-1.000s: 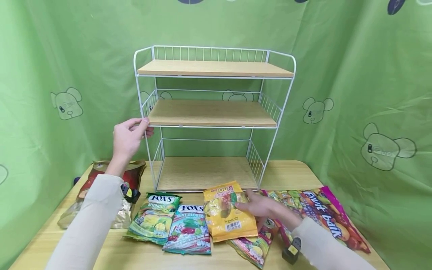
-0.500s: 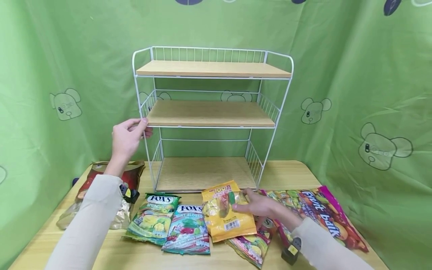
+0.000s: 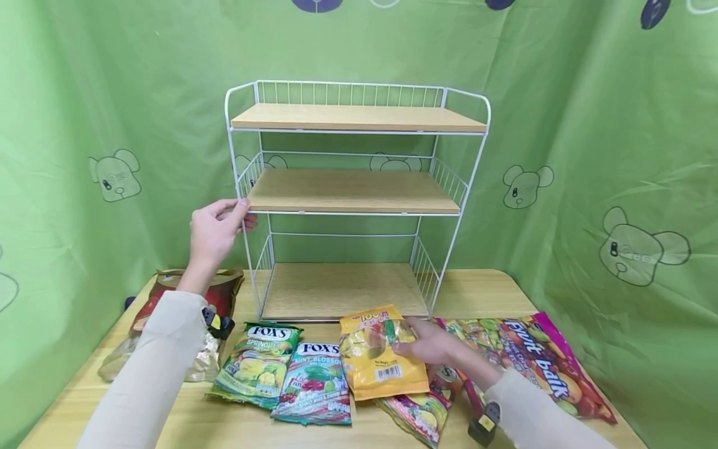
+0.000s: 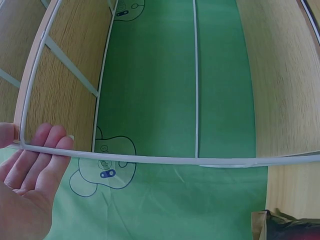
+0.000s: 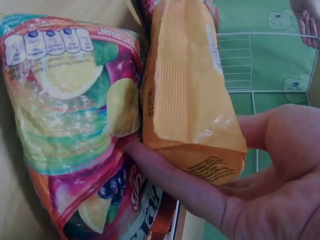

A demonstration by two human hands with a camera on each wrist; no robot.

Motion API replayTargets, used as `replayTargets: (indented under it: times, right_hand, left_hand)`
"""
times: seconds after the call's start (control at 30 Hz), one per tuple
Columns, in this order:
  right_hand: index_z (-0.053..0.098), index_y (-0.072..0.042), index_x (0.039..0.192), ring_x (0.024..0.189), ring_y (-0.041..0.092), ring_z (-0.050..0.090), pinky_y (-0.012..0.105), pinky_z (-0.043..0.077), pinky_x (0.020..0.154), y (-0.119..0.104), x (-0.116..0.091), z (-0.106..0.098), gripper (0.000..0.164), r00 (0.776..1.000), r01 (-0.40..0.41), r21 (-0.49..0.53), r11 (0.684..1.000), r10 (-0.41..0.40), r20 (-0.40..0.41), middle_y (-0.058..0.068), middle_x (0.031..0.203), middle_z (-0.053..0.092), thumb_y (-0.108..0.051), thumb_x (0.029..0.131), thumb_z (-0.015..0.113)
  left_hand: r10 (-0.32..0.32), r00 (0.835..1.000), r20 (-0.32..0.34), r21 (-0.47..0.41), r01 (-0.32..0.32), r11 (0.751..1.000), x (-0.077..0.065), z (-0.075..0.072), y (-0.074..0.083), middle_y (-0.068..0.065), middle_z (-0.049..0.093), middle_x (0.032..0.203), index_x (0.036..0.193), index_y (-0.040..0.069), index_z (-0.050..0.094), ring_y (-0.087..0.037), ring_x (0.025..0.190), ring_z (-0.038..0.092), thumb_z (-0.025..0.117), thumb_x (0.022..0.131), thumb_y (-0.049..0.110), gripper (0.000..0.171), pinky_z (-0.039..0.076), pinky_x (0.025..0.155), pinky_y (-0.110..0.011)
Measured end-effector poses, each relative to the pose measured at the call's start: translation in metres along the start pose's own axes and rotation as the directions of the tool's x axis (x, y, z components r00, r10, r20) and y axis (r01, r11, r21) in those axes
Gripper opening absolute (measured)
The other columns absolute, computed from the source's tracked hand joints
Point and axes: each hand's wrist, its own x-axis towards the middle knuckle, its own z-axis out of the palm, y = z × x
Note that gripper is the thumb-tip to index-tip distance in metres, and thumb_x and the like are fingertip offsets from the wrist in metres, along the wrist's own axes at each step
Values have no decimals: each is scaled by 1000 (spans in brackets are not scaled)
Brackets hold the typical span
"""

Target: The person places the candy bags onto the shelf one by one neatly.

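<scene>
My left hand [image 3: 215, 231] grips the left front corner of the middle board on a three-tier rack [image 3: 359, 190] with white wire sides. In the left wrist view, its fingertips [image 4: 52, 134] lie against the board's underside. With my right hand [image 3: 429, 342] I hold a yellow candy bag [image 3: 373, 377], the thumb on its upper face and other fingers lower down. The bag leans toward the rack's bottom front edge, partly over a purple fruit candy bag [image 3: 421, 415]. In the right wrist view, one finger touches that purple bag [image 5: 82, 185] beneath the yellow one.
Left of the yellow bag lie a teal Fox's bag [image 3: 314, 386] and a green Fox's bag [image 3: 260, 362]. A large fruit candy bag [image 3: 538, 355] lies at the right. Behind my left forearm is a dark red bag [image 3: 221, 296]. Green cloth [image 3: 589, 156] surrounds the table.
The head view shifts slightly. Both hands keep their places, the left on the rack and the right on the yellow candy bag.
</scene>
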Motion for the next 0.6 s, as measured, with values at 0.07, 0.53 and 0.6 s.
replayTargets:
  times: [0.07, 0.53, 0.6]
  right_hand:
    - [38, 1, 151, 84, 27, 70, 43, 64, 53, -1, 0, 0, 72, 1000, -2, 9, 1000, 2, -5, 27, 136, 55, -25, 94, 74]
    - [41, 7, 149, 87, 25, 72, 50, 65, 82, 0, 7, -2, 67, 999, 17, 29, 999, -16, -40, 17, 111, 71, -23, 96, 70]
    - [38, 8, 150, 77, 25, 73, 46, 67, 70, 0, 7, -4, 68, 1000, 12, 110, 994, -11, -11, 14, 98, 72, -21, 97, 69]
  left_hand:
    - [-2, 1000, 1, -2, 2, 1000, 0, 0, 0, -15, 78, 98, 123, -6, 68, -7, 75, 75, 67, 100, 31, 43, 64, 81, -23]
    - [7, 1000, 4, -30, -7, 1000, 1, 0, -1, -17, 77, 98, 123, -6, 67, -9, 76, 75, 66, 100, 29, 42, 64, 82, -26]
    - [9, 1000, 4, -28, -9, 1000, 1, 0, -2, -17, 78, 98, 123, -6, 67, -9, 76, 75, 66, 101, 29, 42, 64, 82, -25]
